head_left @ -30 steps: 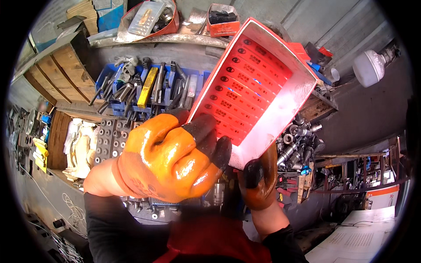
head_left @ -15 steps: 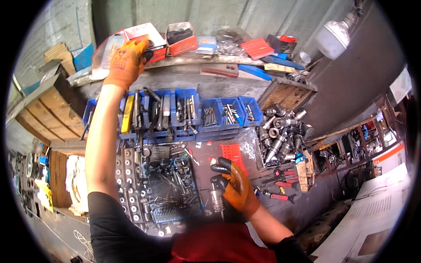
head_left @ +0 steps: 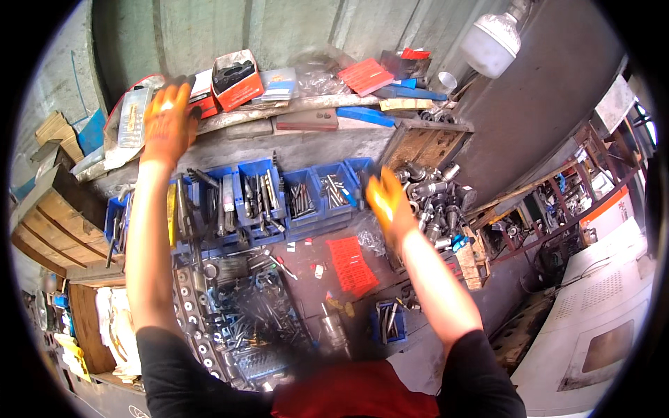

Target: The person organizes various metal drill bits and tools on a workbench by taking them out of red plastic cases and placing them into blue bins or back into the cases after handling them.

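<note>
With the worker at six o'clock, a white cabinet [head_left: 571, 306] filled four, its outer edge cut off by the round dark rim; the ledge [head_left: 306, 106] curved from ten towards one, much of its top hidden under boxes and plastic; below it, a row of blue bins [head_left: 303, 226] ran from nine almost to the middle, its left part crossed by a bare forearm. The heap of metal tool holders [head_left: 433, 202] lay at three, partly covered by the other arm.

The left hand [head_left: 167, 120], in an orange glove, was up at ten; its dark fingertips overlapped a red box [head_left: 203, 94] on the ledge, and I could not tell whether they gripped it; an open box of dark pieces [head_left: 242, 96] stood just beside, at eleven. The right hand [head_left: 391, 207] was near the middle, towards three, between the bins and the heap; its fingertips melted into the dark behind them, so I could not tell whether it held anything. A red sheet [head_left: 350, 265] lay at half past five; one upright metal holder [head_left: 333, 331] at six was blurred.
</note>
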`<act>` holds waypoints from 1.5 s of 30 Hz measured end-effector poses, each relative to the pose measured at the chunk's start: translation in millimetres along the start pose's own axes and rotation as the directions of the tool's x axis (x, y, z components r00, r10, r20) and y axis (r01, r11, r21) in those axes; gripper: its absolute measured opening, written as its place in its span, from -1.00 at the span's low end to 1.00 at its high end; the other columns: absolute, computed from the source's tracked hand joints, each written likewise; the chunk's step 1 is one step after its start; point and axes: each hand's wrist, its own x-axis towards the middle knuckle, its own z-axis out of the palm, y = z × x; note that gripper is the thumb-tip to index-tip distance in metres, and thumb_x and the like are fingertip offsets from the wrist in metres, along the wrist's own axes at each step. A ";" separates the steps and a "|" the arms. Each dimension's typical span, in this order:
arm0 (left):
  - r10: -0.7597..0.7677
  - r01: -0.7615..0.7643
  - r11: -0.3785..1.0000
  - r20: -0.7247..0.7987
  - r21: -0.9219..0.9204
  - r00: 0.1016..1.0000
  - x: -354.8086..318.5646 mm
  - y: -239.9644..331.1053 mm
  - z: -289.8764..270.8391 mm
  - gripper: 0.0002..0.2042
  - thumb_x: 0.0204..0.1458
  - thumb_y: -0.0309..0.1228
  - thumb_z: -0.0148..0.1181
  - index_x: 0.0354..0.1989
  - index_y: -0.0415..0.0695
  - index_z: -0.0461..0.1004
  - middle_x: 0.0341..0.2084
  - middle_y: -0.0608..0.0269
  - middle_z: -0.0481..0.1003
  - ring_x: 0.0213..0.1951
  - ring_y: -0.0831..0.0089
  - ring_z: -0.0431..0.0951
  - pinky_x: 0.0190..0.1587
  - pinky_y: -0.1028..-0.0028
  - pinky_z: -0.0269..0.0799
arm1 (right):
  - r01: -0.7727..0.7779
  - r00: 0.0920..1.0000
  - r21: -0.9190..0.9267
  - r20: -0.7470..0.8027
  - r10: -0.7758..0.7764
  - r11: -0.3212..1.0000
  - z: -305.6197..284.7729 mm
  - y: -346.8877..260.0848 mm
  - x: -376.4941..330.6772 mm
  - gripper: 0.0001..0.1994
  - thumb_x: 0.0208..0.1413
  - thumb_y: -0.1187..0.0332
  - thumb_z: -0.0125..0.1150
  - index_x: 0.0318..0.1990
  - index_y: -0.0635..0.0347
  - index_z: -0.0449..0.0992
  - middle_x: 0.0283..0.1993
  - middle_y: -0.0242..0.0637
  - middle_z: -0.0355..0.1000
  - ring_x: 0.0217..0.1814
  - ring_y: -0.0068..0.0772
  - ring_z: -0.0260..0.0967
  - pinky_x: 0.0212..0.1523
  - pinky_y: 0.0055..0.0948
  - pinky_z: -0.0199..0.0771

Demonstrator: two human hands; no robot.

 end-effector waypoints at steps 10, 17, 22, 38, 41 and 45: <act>0.073 0.154 0.604 0.247 -0.782 0.966 -213.4 147.0 -109.4 -0.58 -0.17 -0.59 0.17 -0.02 -0.23 0.50 -0.07 -0.02 0.54 -0.02 0.03 0.54 0.09 0.17 0.41 | -0.372 0.719 0.116 -0.592 0.365 0.921 31.8 -48.0 255.9 -0.33 -0.06 0.04 0.38 0.12 0.37 0.43 0.18 0.07 0.43 0.11 -0.03 0.47 0.13 -0.25 0.41; -0.189 0.629 0.310 0.602 -0.713 0.776 -310.9 193.5 -126.8 -0.64 -0.16 -0.63 0.16 -0.10 -0.24 0.52 -0.28 0.05 0.59 -0.21 0.10 0.60 -0.09 0.29 0.46 | -0.551 0.614 0.149 -0.594 0.519 0.821 31.9 -40.1 299.7 -0.54 0.07 0.07 0.31 -0.02 0.25 0.56 0.11 -0.07 0.50 0.09 -0.17 0.48 0.10 -0.31 0.42; -0.045 0.501 0.361 0.522 -0.787 0.852 -289.5 191.0 -114.3 -0.64 -0.16 -0.63 0.15 -0.09 -0.26 0.52 -0.25 0.03 0.58 -0.20 0.11 0.60 -0.07 0.33 0.46 | 0.208 0.866 0.540 -0.489 0.103 0.815 -8.4 -9.6 249.1 -0.64 0.17 0.20 0.25 -0.02 0.29 0.48 -0.11 -0.28 0.51 -0.15 -0.39 0.38 -0.13 -0.35 0.39; -0.068 0.548 -0.450 0.639 -0.705 0.766 -192.0 279.7 -188.6 -0.58 0.23 -0.36 0.08 0.20 -0.29 0.29 -0.16 0.30 0.50 -0.20 0.61 0.45 -0.15 0.54 0.36 | -0.107 0.968 0.477 0.250 -0.019 0.872 -9.1 -84.4 -212.8 -0.63 0.19 0.30 0.19 0.09 0.28 0.41 -0.02 -0.34 0.48 -0.03 -0.49 0.41 -0.02 -0.46 0.40; -0.134 0.548 -0.436 0.654 -0.713 0.745 -195.6 311.0 -230.6 -0.60 0.21 -0.44 0.10 0.19 -0.29 0.29 -0.14 0.30 0.50 -0.16 0.61 0.44 -0.06 0.53 0.35 | -0.090 0.955 0.549 0.285 -0.084 0.831 -33.2 -99.7 -229.0 -0.64 0.23 0.23 0.20 0.05 0.32 0.45 -0.03 -0.33 0.49 -0.04 -0.50 0.40 -0.03 -0.47 0.39; -0.113 0.554 -0.427 0.650 -0.715 0.751 -206.4 342.9 -264.3 -0.60 0.19 -0.50 0.10 0.20 -0.29 0.28 -0.07 0.27 0.49 -0.09 0.58 0.44 0.01 0.50 0.35 | 0.082 0.946 0.446 0.248 -0.210 0.891 -65.5 -97.3 -260.2 -0.60 0.23 0.25 0.19 0.09 0.36 0.42 -0.04 -0.30 0.49 -0.04 -0.49 0.40 0.00 -0.46 0.38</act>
